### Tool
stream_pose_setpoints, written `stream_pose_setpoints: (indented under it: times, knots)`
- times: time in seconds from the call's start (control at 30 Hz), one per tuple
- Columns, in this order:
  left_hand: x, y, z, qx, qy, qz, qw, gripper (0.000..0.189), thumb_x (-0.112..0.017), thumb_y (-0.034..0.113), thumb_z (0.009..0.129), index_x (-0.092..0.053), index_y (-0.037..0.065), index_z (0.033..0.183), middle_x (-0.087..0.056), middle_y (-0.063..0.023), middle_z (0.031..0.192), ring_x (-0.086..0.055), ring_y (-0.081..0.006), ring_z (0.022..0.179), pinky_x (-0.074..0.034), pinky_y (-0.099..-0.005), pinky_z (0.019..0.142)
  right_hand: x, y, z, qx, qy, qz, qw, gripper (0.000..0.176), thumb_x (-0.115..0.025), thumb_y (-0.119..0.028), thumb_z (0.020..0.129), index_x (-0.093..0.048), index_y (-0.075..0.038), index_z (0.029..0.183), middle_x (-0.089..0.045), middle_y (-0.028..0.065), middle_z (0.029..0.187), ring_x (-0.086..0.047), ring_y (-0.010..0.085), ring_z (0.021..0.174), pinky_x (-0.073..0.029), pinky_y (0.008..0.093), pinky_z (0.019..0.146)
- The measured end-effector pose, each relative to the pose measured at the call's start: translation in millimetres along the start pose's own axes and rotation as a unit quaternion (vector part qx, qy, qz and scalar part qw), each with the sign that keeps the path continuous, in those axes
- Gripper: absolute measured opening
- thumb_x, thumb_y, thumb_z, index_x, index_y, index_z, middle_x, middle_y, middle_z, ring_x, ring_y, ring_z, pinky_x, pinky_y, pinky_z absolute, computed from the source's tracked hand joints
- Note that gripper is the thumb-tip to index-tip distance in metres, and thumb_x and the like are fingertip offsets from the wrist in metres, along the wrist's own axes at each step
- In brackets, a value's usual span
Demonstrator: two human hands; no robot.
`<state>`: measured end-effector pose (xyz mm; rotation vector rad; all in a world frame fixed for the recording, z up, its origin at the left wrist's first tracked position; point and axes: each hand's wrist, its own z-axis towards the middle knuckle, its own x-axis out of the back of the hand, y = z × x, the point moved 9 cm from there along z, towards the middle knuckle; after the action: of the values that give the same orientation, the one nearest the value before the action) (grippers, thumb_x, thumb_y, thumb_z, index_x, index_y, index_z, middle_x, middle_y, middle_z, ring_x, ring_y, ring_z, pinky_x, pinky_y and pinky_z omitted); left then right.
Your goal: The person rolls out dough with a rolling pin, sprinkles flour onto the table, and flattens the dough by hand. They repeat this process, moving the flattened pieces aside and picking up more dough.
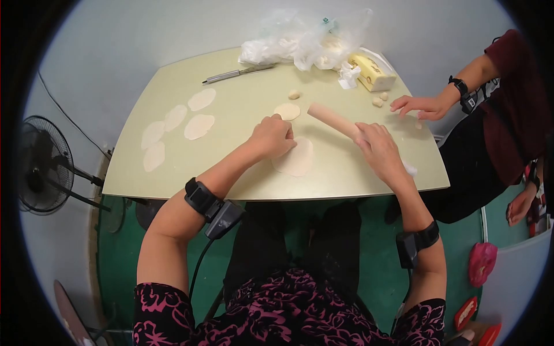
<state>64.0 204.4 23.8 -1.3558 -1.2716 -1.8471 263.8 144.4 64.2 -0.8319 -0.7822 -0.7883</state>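
My right hand [380, 151] grips one end of a pale wooden rolling pin [332, 120]; the pin's far end points up and left above the table. With fingers closed, my left hand [272, 137] pinches the upper left edge of a thin round dough wrapper [298, 158] lying flat near the front edge. Just beyond the left fingertips lies a smaller dough disc [287, 111], with a small dough lump [295, 94] behind it. Several flat wrappers [198, 126] are spread on the left of the table, some overlapping.
On the pale table [231, 173] are a metal-handled tool [236, 74], crumpled plastic bags [306, 49], a yellow tissue pack [371, 72] and small dough pieces [378, 102]. A co-worker's hand [424, 106] reaches over the right edge. A fan [46, 164] stands left.
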Motion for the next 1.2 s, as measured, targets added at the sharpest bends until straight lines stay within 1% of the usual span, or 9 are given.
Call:
stream_pose_setpoints:
  times: [0.23, 0.5, 0.7, 0.8, 0.93, 1.0, 1.03, 1.13, 1.2]
  knots:
    - [10, 19, -10, 0.040, 0.004, -0.181, 0.983, 0.017, -0.065, 0.013, 0.079, -0.058, 0.001, 0.089, -0.056, -0.0087, 0.087, -0.055, -0.0182, 0.073, -0.045, -0.0288, 0.066, -1, 4, -16, 0.029, 0.014, -0.043, 0.999, 0.027, -0.060, -0.012, 0.083, -0.055, -0.005, 0.109, -0.056, 0.0104, 0.096, -0.053, 0.0282, 0.094, -0.041, 0.0392, 0.081]
    - [10, -8, -30, 0.165, 0.057, -0.490, 0.854, 0.033, -0.065, 0.007, 0.080, -0.052, 0.000, 0.109, -0.053, -0.0027, 0.084, -0.059, -0.0128, 0.076, -0.052, -0.0285, 0.063, -1, 6, -15, 0.014, 0.009, -0.041, 0.999, 0.028, -0.060, -0.013, 0.082, -0.055, -0.005, 0.109, -0.056, 0.0113, 0.096, -0.053, 0.0292, 0.094, -0.041, 0.0405, 0.082]
    - [15, -19, -118, 0.212, 0.142, -0.452, 0.855, 0.033, -0.063, 0.004, 0.081, -0.051, -0.002, 0.111, -0.056, -0.0078, 0.087, -0.060, -0.0154, 0.065, -0.052, -0.0296, 0.057, -9, -7, -5, 0.026, -0.004, 0.001, 1.000, 0.029, -0.060, -0.014, 0.082, -0.056, -0.005, 0.110, -0.056, 0.0119, 0.097, -0.052, 0.0305, 0.096, -0.041, 0.0412, 0.083]
    - [24, -6, -138, 0.087, 0.154, -0.148, 0.973, 0.031, -0.062, 0.004, 0.081, -0.053, -0.002, 0.110, -0.059, -0.0135, 0.091, -0.061, -0.0182, 0.063, -0.049, -0.0289, 0.052, -21, -30, 2, 0.069, -0.010, 0.012, 0.998, 0.031, -0.061, -0.014, 0.081, -0.056, -0.006, 0.111, -0.056, 0.0118, 0.096, -0.052, 0.0306, 0.094, -0.042, 0.0406, 0.082]
    - [33, 49, -133, -0.127, 0.248, 0.098, 0.955, 0.044, -0.069, 0.020, 0.076, -0.055, 0.000, 0.113, -0.056, -0.0169, 0.114, -0.056, -0.0309, 0.099, -0.043, -0.0409, 0.083, -37, -81, 2, 0.131, -0.026, 0.000, 0.991, 0.038, -0.063, -0.014, 0.079, -0.054, -0.008, 0.115, -0.055, 0.0108, 0.091, -0.053, 0.0293, 0.089, -0.042, 0.0396, 0.077]
    - [16, 41, -125, -0.112, 0.191, 0.065, 0.973, 0.051, -0.070, 0.027, 0.074, -0.055, 0.000, 0.115, -0.054, -0.0162, 0.118, -0.048, -0.0326, 0.112, -0.036, -0.0444, 0.091, -45, -95, 3, 0.137, -0.042, -0.005, 0.990, 0.039, -0.062, -0.013, 0.079, -0.054, -0.008, 0.116, -0.055, 0.0098, 0.088, -0.053, 0.0285, 0.087, -0.042, 0.0391, 0.075]
    - [13, 39, -125, -0.110, 0.185, 0.065, 0.974, 0.052, -0.070, 0.027, 0.074, -0.055, 0.000, 0.115, -0.054, -0.0163, 0.118, -0.048, -0.0328, 0.111, -0.036, -0.0442, 0.090, -57, -91, 3, 0.080, -0.123, 0.011, 0.989, 0.038, -0.060, -0.019, 0.083, -0.053, -0.008, 0.119, -0.056, 0.0128, 0.103, -0.052, 0.0298, 0.102, -0.042, 0.0423, 0.085]
    - [9, 37, -125, -0.105, 0.192, 0.066, 0.974, 0.053, -0.071, 0.030, 0.073, -0.056, -0.002, 0.113, -0.055, -0.0170, 0.116, -0.049, -0.0326, 0.110, -0.037, -0.0424, 0.088, -57, -106, 2, 0.152, -0.004, -0.136, 0.979, 0.038, -0.054, -0.026, 0.088, -0.053, -0.008, 0.122, -0.049, 0.0171, 0.125, -0.041, 0.0307, 0.123, -0.034, 0.0505, 0.099]
    - [7, 39, -127, -0.096, 0.196, 0.066, 0.974, 0.054, -0.071, 0.031, 0.072, -0.057, -0.003, 0.112, -0.055, -0.0168, 0.115, -0.049, -0.0320, 0.109, -0.037, -0.0419, 0.087, -73, -80, 22, 0.090, -0.074, -0.137, 0.984, 0.044, -0.045, -0.037, 0.092, -0.051, -0.008, 0.125, -0.037, 0.0175, 0.140, -0.027, 0.0303, 0.135, -0.020, 0.0564, 0.107]
